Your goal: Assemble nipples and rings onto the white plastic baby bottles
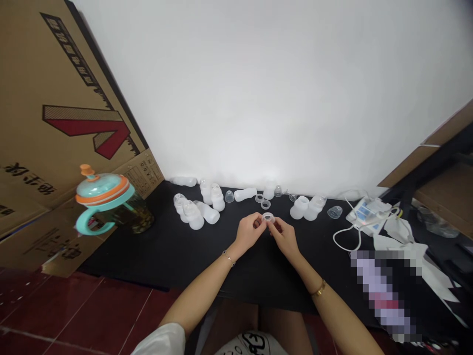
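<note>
Over the middle of the black table, a translucent bottle collar ring (268,216) is pinched between both hands. My left hand (250,230) closes on its left side with thumb and fingers. On the other side, the fingers of my right hand (284,234) grip the ring. Just beyond them lie two more collar rings (265,204), and a white bottle body (269,190) stands behind. A white bottle (245,194) lies on its side left of these, beside a clear dome cap (229,196).
Several capped white baby bottles (194,215) stand to the left, near a large teal-lidded jug (135,212). At right are an open bottle (299,207), a clear cap (334,212), a white cabled device (369,214) and papers (399,244). A cardboard box (33,138) borders the left.
</note>
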Demonstrator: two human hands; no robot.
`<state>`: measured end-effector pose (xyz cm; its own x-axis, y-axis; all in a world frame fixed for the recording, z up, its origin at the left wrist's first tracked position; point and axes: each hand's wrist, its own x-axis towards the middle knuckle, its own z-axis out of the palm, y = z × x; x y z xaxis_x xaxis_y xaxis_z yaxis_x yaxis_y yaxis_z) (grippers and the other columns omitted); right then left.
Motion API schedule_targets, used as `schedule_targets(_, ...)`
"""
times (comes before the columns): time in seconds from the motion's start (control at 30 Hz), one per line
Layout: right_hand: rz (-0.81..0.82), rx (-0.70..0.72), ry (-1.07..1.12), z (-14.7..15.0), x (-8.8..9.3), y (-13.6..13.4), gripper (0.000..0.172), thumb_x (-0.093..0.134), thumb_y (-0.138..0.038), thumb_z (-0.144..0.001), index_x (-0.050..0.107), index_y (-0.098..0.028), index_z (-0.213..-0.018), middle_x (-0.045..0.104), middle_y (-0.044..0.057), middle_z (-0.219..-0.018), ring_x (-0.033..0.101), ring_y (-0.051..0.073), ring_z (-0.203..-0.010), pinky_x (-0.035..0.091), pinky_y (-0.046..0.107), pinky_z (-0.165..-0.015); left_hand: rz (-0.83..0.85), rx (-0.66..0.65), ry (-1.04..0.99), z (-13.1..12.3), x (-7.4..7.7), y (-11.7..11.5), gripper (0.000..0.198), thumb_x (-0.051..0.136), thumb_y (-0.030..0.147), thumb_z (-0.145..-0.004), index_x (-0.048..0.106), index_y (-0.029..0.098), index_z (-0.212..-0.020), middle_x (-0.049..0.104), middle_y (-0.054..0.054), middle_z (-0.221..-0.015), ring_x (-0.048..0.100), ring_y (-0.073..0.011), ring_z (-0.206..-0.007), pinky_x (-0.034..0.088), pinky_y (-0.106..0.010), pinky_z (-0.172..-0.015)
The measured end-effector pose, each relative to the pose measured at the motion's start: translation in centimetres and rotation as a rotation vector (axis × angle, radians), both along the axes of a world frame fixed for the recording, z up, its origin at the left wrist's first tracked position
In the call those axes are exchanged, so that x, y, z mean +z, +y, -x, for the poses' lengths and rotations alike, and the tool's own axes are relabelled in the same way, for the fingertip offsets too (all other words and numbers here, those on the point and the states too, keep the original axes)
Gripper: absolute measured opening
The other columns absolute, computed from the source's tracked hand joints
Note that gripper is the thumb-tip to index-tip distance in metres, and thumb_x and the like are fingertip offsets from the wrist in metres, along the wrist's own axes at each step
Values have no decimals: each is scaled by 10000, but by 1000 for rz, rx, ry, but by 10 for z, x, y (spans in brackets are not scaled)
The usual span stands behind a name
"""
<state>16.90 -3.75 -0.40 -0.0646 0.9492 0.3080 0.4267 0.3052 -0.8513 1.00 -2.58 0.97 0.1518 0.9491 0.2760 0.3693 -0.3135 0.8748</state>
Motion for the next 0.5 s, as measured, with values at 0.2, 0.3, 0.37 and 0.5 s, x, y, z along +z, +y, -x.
schedule_targets(0.2,-8,-11,-13,1,5,-3,346,533,-501,-938,689,-195,-890,646,3,-676,586,168,-594,437,257,-576,-32,13,2,-1,2,-2,226,551,353,-879,583,191,-724,559,37,-633,489,-101,-576,392,-220,-592)
schedule_targets(0.3,-14,-16,-17,2,7,-4,343,531,-490,-939,691,-191,-884,654,9,-682,582,165,-594,437,256,-575,-53,12,-14,-1,3,-3,226,553,345,-876,571,191,-712,540,39,-620,485,-101,-573,389,-220,-587)
schedule_targets(0.37,-14,-19,-18,2,8,-4,342,532,-485,-938,696,-189,-886,664,12,-693,585,165,-602,442,254,-580,-61,8,-24,-1,3,-3,218,555,334,-873,566,191,-708,534,41,-619,484,-99,-571,388,-220,-585)
schedule_targets(0.5,-29,-18,-12,2,8,-4,349,537,-486,-939,700,-182,-885,667,12,-695,592,165,-609,444,247,-581,-74,13,-20,-1,1,-2,207,559,319,-863,557,192,-700,520,44,-616,478,-98,-564,382,-222,-580)
